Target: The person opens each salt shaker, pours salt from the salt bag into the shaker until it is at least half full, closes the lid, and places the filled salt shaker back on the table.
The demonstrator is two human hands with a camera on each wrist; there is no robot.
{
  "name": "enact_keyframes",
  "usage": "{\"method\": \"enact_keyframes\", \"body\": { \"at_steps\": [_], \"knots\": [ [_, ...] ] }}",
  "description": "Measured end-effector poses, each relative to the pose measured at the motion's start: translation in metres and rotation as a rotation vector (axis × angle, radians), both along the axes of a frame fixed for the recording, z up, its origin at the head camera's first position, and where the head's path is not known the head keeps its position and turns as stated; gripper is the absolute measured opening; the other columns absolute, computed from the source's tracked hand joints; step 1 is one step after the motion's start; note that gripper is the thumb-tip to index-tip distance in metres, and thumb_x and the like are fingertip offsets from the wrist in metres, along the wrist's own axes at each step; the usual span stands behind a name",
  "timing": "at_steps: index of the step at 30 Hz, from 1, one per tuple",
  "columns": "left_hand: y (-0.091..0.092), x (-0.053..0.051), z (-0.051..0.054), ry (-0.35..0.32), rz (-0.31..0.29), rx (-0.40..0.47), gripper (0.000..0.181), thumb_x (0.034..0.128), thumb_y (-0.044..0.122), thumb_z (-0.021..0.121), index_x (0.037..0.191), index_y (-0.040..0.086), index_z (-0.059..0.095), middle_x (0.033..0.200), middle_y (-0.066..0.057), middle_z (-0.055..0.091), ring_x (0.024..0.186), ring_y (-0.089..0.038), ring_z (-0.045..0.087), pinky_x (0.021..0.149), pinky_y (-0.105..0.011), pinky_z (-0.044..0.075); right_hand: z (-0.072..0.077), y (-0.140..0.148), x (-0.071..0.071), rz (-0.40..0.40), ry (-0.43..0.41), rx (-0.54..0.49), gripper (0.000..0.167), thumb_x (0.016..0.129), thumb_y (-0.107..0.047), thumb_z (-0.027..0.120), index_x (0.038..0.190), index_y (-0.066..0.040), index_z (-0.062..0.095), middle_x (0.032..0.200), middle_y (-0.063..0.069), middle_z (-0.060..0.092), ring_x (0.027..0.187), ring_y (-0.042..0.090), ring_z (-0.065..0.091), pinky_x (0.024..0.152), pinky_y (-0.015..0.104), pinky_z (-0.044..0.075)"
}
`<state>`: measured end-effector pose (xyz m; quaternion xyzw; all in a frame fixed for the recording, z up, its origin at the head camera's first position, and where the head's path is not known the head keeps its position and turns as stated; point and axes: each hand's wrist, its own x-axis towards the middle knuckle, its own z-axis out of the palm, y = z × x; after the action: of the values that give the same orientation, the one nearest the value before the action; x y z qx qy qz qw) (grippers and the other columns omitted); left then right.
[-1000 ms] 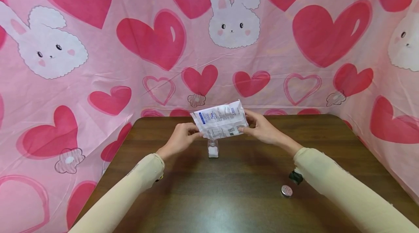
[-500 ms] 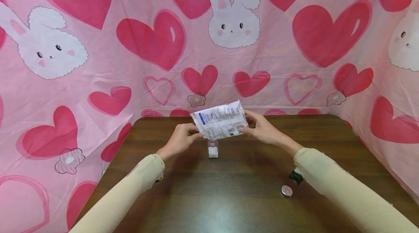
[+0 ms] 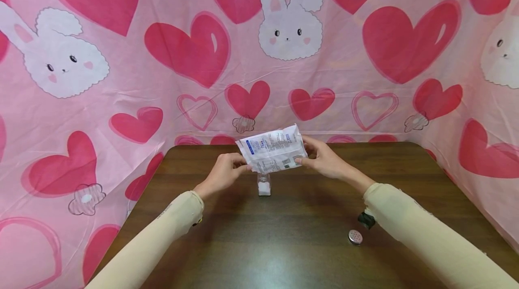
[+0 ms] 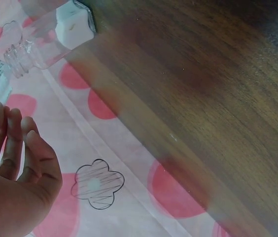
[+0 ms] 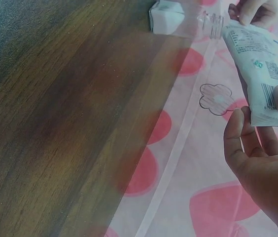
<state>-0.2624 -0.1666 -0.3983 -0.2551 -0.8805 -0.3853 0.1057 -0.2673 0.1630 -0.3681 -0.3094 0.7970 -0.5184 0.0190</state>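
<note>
A white printed packet (image 3: 272, 149) is held tilted over a small clear bottle (image 3: 264, 185), its left end lower. My left hand (image 3: 222, 172) pinches the packet's lower left corner near the bottle's mouth. With thumb on the front and fingers behind, my right hand (image 3: 326, 160) grips the packet's right end. The bottle stands upright with white powder (image 4: 74, 24) in its lower part; its threaded neck (image 5: 214, 25) has no cap on it. From the head, the packet covers the bottle's mouth. No falling powder can be made out.
A metal shaker lid with holes (image 3: 355, 236) lies on the brown wooden table (image 3: 259, 244), near the right forearm. A dark object (image 3: 366, 220) shows under the right sleeve. Pink cloth (image 3: 340, 77) with hearts and rabbits hangs behind and beside the table.
</note>
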Motion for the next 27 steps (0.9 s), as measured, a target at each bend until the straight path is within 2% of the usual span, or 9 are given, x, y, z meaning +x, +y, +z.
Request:
{"method": "enact_keyframes", "body": {
  "at_steps": [6,14,20,24,27],
  "knots": [
    [-0.0007,-0.0001,-0.0007,-0.007,0.007,-0.007,0.004,0.0919,0.004,0.081,0.096,0.003,0.082,0.088,-0.002,0.073,0.076,-0.020,0.063,0.069,-0.030,0.052,0.0000,-0.0002,-0.0007,0.000,0.000,0.003,0.065,0.096,0.001,0.075,0.154,-0.001,0.046,0.119,0.023,0.067,0.100,0.034,0.069,0.068,0.039,0.061],
    [-0.0012,-0.0012,-0.0005,-0.008,0.002,-0.003,0.004,0.0923,0.003,0.081,0.096,0.003,0.082,0.090,-0.005,0.074,0.078,-0.028,0.065,0.069,-0.032,0.052,-0.0005,0.0000,-0.0014,0.003,-0.017,-0.002,0.066,0.096,0.001,0.074,0.155,-0.001,0.045,0.120,0.024,0.067,0.100,0.035,0.070,0.068,0.039,0.061],
    [-0.0012,-0.0006,0.0005,-0.009,0.003,-0.004,0.004,0.0924,0.004,0.081,0.096,0.002,0.082,0.090,-0.008,0.074,0.077,-0.025,0.064,0.069,-0.031,0.052,-0.0008,-0.0001,-0.0015,0.000,-0.016,-0.001,0.065,0.096,0.001,0.074,0.155,-0.001,0.046,0.119,0.024,0.067,0.096,0.034,0.070,0.066,0.040,0.061],
    [-0.0013,-0.0004,0.0012,-0.007,0.009,-0.008,0.003,0.0927,0.004,0.081,0.096,0.003,0.082,0.089,-0.007,0.074,0.075,-0.020,0.063,0.069,-0.031,0.052,-0.0006,-0.0002,-0.0013,-0.002,-0.013,0.000,0.065,0.096,0.001,0.074,0.155,-0.001,0.046,0.121,0.024,0.066,0.099,0.035,0.070,0.067,0.040,0.061],
    [-0.0013,-0.0003,0.0013,-0.007,0.007,-0.008,0.004,0.0927,0.004,0.081,0.096,0.003,0.082,0.089,-0.006,0.074,0.075,-0.021,0.063,0.068,-0.031,0.052,-0.0006,-0.0001,-0.0013,-0.003,-0.010,0.001,0.066,0.096,0.001,0.075,0.155,-0.001,0.046,0.121,0.023,0.066,0.100,0.035,0.069,0.068,0.039,0.061]
  ]
}}
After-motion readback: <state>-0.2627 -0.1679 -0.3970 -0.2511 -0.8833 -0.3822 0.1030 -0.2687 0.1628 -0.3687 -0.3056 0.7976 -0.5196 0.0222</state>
